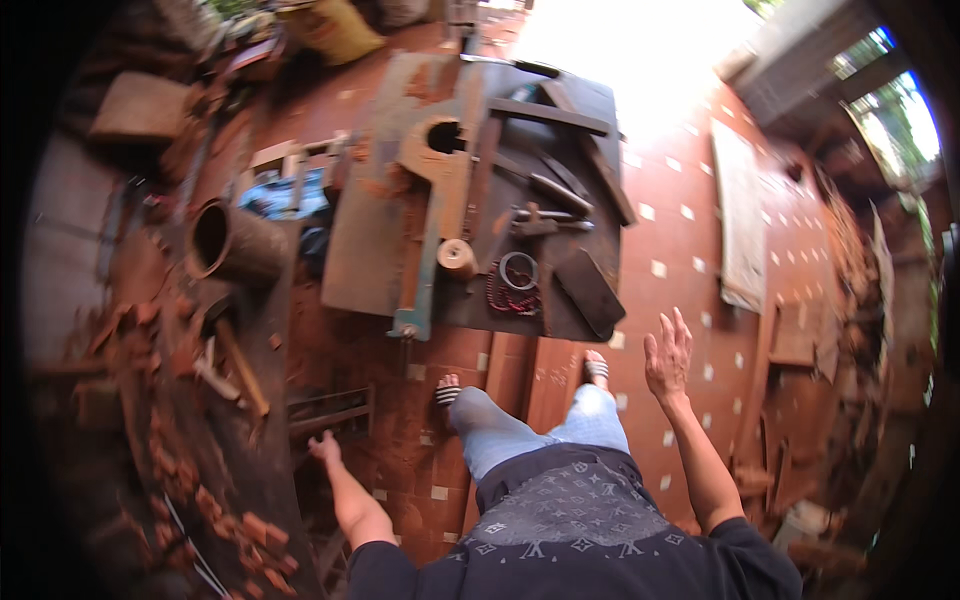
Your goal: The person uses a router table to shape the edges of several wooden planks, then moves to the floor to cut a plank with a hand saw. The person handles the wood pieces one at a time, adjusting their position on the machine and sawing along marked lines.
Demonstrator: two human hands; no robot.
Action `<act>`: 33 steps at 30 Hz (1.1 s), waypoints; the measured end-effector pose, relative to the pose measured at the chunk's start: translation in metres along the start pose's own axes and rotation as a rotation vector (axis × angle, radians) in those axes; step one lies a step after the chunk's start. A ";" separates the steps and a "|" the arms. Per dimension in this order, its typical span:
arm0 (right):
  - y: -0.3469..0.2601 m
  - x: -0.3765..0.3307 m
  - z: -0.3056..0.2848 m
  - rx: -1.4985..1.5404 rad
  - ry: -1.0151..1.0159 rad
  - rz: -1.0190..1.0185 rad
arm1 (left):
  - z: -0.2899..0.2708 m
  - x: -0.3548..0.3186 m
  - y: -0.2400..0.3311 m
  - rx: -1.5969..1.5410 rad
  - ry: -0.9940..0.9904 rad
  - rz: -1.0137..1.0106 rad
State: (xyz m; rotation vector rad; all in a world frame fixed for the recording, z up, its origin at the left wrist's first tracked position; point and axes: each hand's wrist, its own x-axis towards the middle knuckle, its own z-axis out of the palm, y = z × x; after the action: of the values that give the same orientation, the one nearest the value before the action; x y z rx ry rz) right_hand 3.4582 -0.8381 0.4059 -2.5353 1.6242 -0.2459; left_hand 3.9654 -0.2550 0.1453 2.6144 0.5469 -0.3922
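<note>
I stand in front of a dusty metal workbench (380, 250) with a woodworking machine on it. My right hand (668, 352) is raised to the right of the bench's near corner, fingers spread, holding nothing. My left hand (324, 447) hangs low at my left side, above a small metal frame (330, 410) on the floor; it appears empty with loose fingers. On the bench lie a roll of tape (456, 256), a grey ring (518, 270), a string of dark red beads (505, 298) and a dark flat board (590, 290).
A wide rusty pipe (235, 240) lies left of the bench. Wood scraps and broken reddish pieces (200, 470) are piled along the left. Flat boards (742, 215) lie on the red tiled floor (680, 250) at right. Long planks (510, 375) run under my feet.
</note>
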 end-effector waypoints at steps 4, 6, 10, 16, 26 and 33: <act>0.041 -0.117 0.005 -0.166 -0.078 0.491 | 0.040 0.128 0.022 0.034 0.257 -0.040; 0.048 -0.157 0.005 -0.248 -0.186 0.573 | 0.040 0.151 0.014 0.149 0.174 -0.074; 0.041 -0.266 -0.002 -0.336 -0.338 0.808 | 0.038 0.189 0.028 0.295 0.105 -0.008; 0.027 -0.313 -0.013 -0.362 -0.420 0.952 | 0.037 0.209 0.013 0.397 0.094 0.031; 0.033 -0.316 -0.003 -0.292 -0.454 0.982 | 0.031 0.128 0.008 0.554 0.232 0.137; 0.094 -0.338 0.011 -0.146 -0.476 0.984 | 0.021 -0.002 0.010 0.661 -0.185 0.192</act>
State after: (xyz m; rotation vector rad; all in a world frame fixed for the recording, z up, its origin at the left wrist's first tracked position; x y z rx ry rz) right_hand 3.2380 -0.5702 0.3532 -1.3919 2.4120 0.5332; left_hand 3.9644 -0.2738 0.1317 3.1637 0.1011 -0.8602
